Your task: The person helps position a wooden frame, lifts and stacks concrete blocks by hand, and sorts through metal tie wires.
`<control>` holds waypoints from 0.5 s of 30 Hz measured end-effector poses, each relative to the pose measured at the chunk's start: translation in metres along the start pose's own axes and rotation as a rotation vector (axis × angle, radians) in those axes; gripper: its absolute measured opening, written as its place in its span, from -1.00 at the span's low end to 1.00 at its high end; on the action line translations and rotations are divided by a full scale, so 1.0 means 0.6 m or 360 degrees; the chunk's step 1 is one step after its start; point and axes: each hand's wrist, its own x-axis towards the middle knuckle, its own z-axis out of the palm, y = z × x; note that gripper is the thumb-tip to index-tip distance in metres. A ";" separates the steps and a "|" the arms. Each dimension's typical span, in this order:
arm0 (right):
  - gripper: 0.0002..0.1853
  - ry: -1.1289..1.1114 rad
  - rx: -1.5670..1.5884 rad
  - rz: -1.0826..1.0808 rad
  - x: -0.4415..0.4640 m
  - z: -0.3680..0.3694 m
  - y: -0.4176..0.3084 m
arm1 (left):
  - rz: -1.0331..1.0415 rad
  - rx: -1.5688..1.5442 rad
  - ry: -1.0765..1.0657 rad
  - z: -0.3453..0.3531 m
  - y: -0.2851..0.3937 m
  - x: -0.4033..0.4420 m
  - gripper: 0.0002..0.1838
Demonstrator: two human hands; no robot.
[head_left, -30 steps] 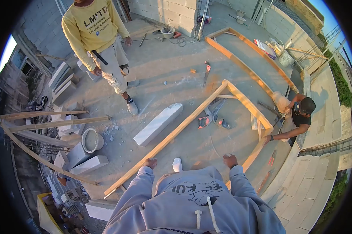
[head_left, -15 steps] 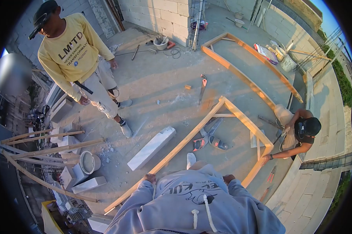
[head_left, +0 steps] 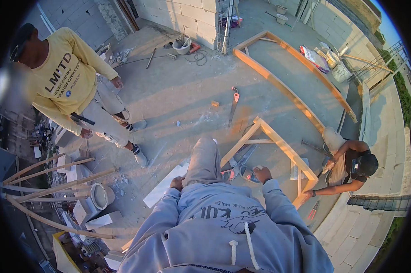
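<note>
The wooden frame point(head_left: 283, 144) lies right of centre, its peak pointing up the picture. The right hand point(head_left: 262, 174) is seen within the angle of its two long sides, below the short brace point(head_left: 260, 141) and apart from the wood. Its fingers are bent loosely, and nothing shows in them; how far they close I cannot tell. Just left of that hand sit a grey tool point(head_left: 247, 174) and a red-handled tool point(head_left: 227, 175) on the floor.

The left hand point(head_left: 177, 182) is at the centre of the picture, left of the frame, beside the bent leg point(head_left: 202, 160). Its fingers curl inward; whether they hold anything I cannot tell. A white block point(head_left: 162, 188) lies on the floor just left of it. The leg and body hide part of the frame's left side.

At the right, a co-worker's hand point(head_left: 309, 194) is on the frame near its lower right corner, with red pliers point(head_left: 312, 213) on the floor below. In the upper left stands a person in a yellow shirt point(head_left: 64, 73). A second frame point(head_left: 278, 82) lies in the upper right, and a saw point(head_left: 233, 110) on the floor left of it.
</note>
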 end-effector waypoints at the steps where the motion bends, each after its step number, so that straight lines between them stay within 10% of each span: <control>1: -0.77 -0.0118 0.0083 0.0152 0.006 0.010 -0.015 | -0.0227 0.0018 -0.0225 -0.020 0.029 0.027 -0.69; 9: -0.83 0.0027 0.0108 0.0334 0.237 -0.067 -0.005 | -0.0393 0.0250 -0.1227 -0.049 -0.043 0.301 -0.72; 11: -0.85 0.0118 0.0277 0.0449 0.284 -0.107 -0.063 | 0.0281 0.0760 -0.1170 0.023 -0.220 0.387 -0.77; 13: -0.84 0.0097 0.0232 0.0657 0.319 -0.148 -0.147 | -0.0877 -0.1760 -0.0574 -0.118 -0.143 0.494 -0.76; 15: -0.83 0.0187 0.0149 0.0508 0.395 -0.163 -0.172 | -0.0954 -0.2220 0.0091 -0.291 -0.022 0.609 -0.92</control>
